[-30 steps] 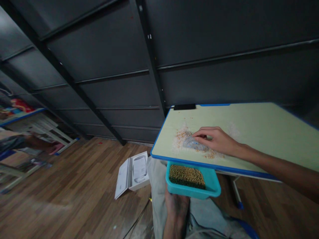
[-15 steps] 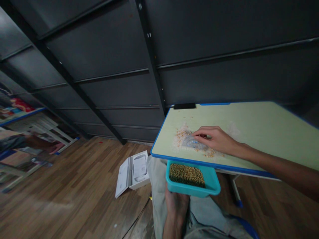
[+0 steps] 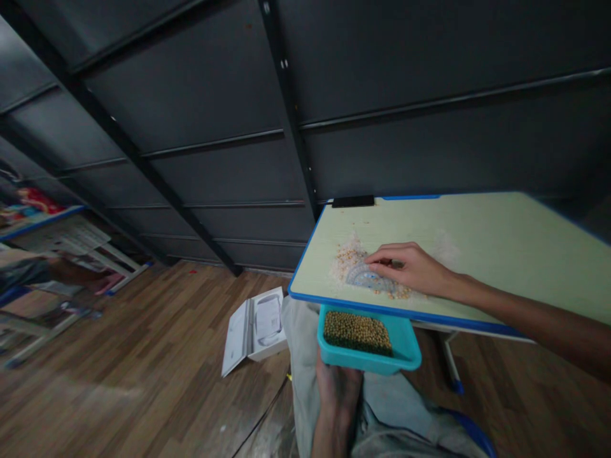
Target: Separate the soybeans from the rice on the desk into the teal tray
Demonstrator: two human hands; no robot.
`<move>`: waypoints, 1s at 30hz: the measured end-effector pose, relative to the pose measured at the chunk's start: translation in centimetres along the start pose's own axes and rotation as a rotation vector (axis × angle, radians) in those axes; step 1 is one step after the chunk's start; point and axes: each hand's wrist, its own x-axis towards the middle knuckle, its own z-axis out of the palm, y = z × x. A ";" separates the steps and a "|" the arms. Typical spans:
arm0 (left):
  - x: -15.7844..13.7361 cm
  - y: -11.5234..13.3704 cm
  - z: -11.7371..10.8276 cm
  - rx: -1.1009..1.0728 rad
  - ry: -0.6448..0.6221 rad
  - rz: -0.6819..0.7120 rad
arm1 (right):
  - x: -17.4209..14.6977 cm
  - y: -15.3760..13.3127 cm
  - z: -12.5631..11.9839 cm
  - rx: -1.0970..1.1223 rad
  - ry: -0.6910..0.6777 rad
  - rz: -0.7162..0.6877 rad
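My right hand pinches a clear semicircular protractor, which lies low over the tabletop. Around and under it are scattered yellowish beans mixed with pale crumbs, and more beans sit along its near right side. Below the table's near edge, my left hand holds up a turquoise plastic tray from beneath, its fingers mostly hidden by it. Small round beans, green-brown to yellow, fill the tray's left part.
The pale table has a blue edge and a dark flat object at its back left corner. An open white box stands on the wooden floor, near a cable. Another person's leg shows at far left by another table.
My right hand has shifted the protractor slightly left among the beans. My left hand and the tray stay in nearly the same place.
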 end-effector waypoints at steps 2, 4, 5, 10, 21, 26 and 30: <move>0.0 0.0 -0.2 0.006 -0.017 0.004 | 0.0 -0.1 0.0 -0.004 -0.006 -0.008; 0.0 0.0 -0.3 0.012 -0.029 -0.004 | -0.1 -0.2 0.0 -0.004 -0.015 -0.015; -0.1 0.0 -0.3 0.014 -0.033 -0.008 | -0.1 -0.2 0.0 -0.001 -0.019 -0.017; -0.2 0.1 0.1 0.026 -0.030 -0.007 | -0.2 -0.3 0.2 0.036 -0.035 -0.017; -0.1 0.0 0.3 0.021 -0.009 0.002 | -0.2 -0.6 0.5 0.071 -0.058 -0.026; -0.3 0.1 0.0 0.035 0.008 0.000 | -0.2 -1.0 0.2 0.059 -0.005 -0.019; -0.2 0.1 0.0 0.039 -0.025 0.003 | -0.3 -1.4 0.1 0.094 -0.007 -0.027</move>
